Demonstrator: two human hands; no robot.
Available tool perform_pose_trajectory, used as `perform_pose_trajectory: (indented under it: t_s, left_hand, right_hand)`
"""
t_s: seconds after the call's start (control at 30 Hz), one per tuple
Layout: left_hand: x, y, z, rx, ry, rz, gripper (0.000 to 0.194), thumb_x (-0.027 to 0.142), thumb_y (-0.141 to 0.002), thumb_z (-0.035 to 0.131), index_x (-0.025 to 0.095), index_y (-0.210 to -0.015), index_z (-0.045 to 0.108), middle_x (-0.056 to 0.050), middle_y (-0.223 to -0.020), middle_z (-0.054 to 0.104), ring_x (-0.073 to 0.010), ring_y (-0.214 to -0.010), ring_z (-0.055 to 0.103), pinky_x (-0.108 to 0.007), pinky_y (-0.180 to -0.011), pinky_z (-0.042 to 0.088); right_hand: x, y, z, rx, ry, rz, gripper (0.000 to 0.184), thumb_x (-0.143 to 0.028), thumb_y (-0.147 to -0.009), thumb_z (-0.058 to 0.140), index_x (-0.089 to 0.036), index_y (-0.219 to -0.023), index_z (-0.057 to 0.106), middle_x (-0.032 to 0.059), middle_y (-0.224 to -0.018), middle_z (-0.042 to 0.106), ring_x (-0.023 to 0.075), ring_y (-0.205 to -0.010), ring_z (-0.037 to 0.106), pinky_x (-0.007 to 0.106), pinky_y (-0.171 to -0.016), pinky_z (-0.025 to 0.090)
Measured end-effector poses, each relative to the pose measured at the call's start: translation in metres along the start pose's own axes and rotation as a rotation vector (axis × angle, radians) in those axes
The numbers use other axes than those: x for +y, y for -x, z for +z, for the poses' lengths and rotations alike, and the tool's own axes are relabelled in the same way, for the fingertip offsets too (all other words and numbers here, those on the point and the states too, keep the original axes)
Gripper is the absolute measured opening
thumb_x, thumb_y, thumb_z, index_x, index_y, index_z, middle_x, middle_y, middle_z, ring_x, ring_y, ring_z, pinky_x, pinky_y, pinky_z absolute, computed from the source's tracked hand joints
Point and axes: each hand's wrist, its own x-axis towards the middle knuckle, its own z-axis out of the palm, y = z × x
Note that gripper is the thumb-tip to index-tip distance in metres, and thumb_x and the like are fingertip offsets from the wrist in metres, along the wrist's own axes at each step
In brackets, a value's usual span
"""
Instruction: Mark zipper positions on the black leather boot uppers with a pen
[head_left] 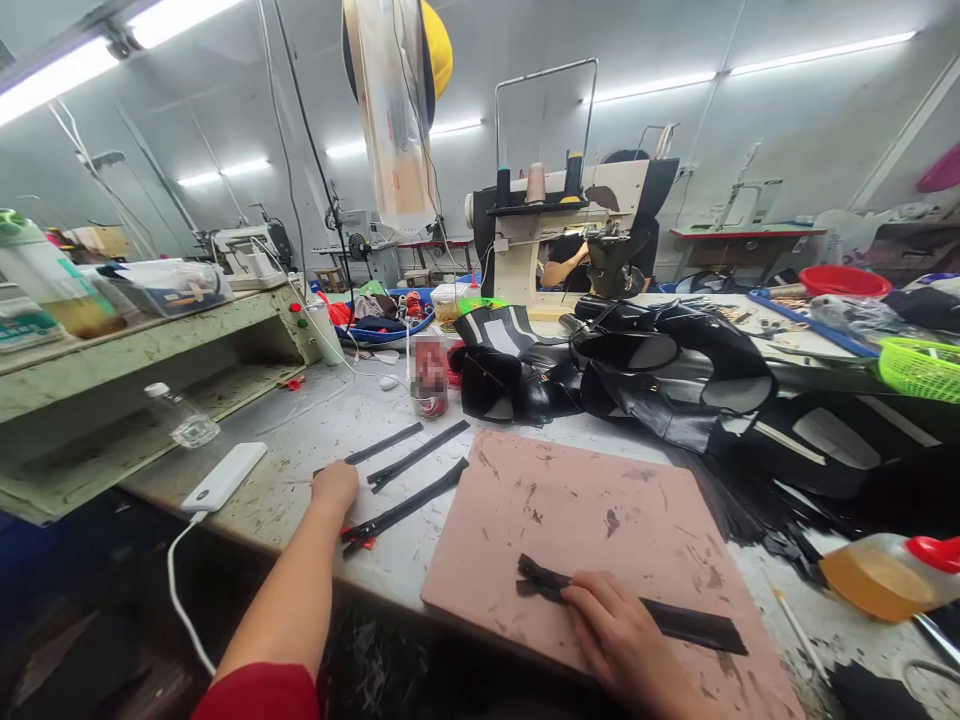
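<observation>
Three black zippers lie side by side on the grey table. My left hand is closed at the near end of the farthest zipper; its fingertips are hidden. Beside it are the middle zipper and the nearest zipper, which has something red under its near end. On the pink board, my right hand grips another black zipper around its middle. That zipper's left end is slightly raised and split, while its right end lies flat.
Black leather-like pieces are heaped behind the board. A sewing machine stands beyond them, with a person partly visible behind it. A glue bottle is at right; a white power bank and clear bottle are at left.
</observation>
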Motion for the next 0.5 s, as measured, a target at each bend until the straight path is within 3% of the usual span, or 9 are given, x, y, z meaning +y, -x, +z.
perform_pose_trajectory:
  t_s: [0.13, 0.33, 0.5]
  left_hand:
    - [-0.005, -0.011, 0.001, -0.086, -0.047, -0.088, 0.031, 0.033, -0.085, 0.051, 0.014, -0.110, 0.052, -0.008, -0.110, 0.055, -0.0191, -0.096, 0.056, -0.040, -0.081, 0.048]
    - [-0.008, -0.025, -0.012, -0.112, -0.065, -0.195, 0.030, 0.033, -0.084, 0.051, 0.015, -0.109, 0.053, -0.007, -0.110, 0.056, -0.0192, -0.096, 0.056, -0.040, -0.080, 0.048]
    - [-0.003, -0.027, -0.026, -0.013, -0.061, -0.287, 0.024, 0.031, -0.085, 0.050, 0.014, -0.102, 0.055, -0.006, -0.099, 0.059, -0.0182, -0.087, 0.058, -0.036, -0.071, 0.050]
  right_hand:
    - [0.000, 0.001, 0.000, -0.007, -0.015, -0.004, 0.020, -0.008, -0.080, 0.040, -0.020, -0.087, 0.055, 0.0068, -0.078, 0.063, 0.0190, -0.069, 0.060, 0.031, -0.060, 0.053]
    - [0.000, 0.000, 0.001, -0.004, -0.042, 0.041, 0.022, -0.007, -0.079, 0.040, -0.020, -0.085, 0.056, 0.0065, -0.079, 0.062, 0.0190, -0.070, 0.059, 0.032, -0.061, 0.052]
    - [0.002, -0.001, -0.009, 0.094, -0.181, 0.158, 0.021, -0.007, -0.077, 0.042, -0.019, -0.083, 0.057, 0.0061, -0.077, 0.062, 0.0170, -0.072, 0.059, 0.029, -0.064, 0.051]
